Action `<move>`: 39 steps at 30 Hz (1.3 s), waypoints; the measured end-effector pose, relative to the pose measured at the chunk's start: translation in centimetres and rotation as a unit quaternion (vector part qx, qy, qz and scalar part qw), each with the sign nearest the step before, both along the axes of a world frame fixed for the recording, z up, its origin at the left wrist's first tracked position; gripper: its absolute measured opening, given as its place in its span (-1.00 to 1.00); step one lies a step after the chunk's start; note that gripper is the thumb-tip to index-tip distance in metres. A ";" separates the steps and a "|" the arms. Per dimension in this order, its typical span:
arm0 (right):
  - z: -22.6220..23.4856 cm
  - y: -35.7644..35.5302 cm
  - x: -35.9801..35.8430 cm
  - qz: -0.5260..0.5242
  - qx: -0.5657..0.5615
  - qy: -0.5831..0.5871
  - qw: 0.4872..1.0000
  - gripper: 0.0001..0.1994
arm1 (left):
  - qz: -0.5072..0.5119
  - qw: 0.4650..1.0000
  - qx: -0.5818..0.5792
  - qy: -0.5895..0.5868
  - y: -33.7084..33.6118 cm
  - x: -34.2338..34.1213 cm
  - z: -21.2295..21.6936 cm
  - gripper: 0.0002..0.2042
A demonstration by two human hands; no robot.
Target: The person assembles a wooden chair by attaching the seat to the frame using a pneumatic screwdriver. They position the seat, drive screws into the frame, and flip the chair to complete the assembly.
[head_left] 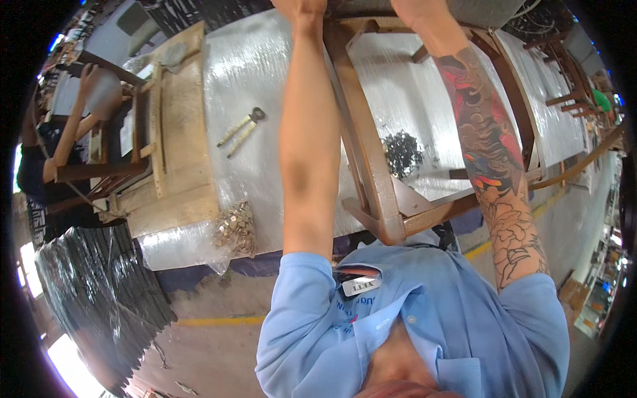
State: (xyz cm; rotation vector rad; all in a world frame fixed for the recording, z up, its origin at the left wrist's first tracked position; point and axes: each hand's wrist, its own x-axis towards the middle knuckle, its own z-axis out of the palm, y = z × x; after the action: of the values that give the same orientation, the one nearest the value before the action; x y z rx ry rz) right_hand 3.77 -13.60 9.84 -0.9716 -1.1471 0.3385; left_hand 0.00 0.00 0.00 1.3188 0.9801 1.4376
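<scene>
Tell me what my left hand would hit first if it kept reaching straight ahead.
Probably nothing new: the left hand is already at the wooden chair frame by the picture's top edge, seemingly touching it. Beyond is out of view.

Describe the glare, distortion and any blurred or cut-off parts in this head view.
Head view: strong glare whitens the plastic-covered table; fisheye bending curves the wooden chair frame and the yellow floor line, with a black rim in the corners; a bright overexposed patch sits at lower left; a co-worker's face at upper left is blurred; both hands are cut off at the top edge, so neither grip can be judged.
</scene>
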 end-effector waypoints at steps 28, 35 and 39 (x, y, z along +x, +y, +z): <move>-11.1 -18.6 19.2 0.303 -0.222 -0.372 0.849 -0.55 | -0.167 0.769 -0.090 0.610 -42.2 -2.8 -34.1 -0.76; -11.1 -17.7 18.9 0.390 -0.088 -0.300 0.866 -0.86 | -0.132 0.694 -0.155 0.691 -42.7 1.3 -32.7 -0.76; -12.1 -17.2 18.3 0.380 -0.087 -0.278 0.878 -0.82 | -0.107 0.778 -0.072 0.615 -42.9 -0.1 -34.6 -0.79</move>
State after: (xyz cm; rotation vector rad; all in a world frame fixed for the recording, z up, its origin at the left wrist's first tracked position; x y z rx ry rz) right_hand 22.06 -30.80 -2.26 -0.7465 -2.0537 0.8384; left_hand -0.12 -42.90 -34.62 2.1793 1.6044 0.1289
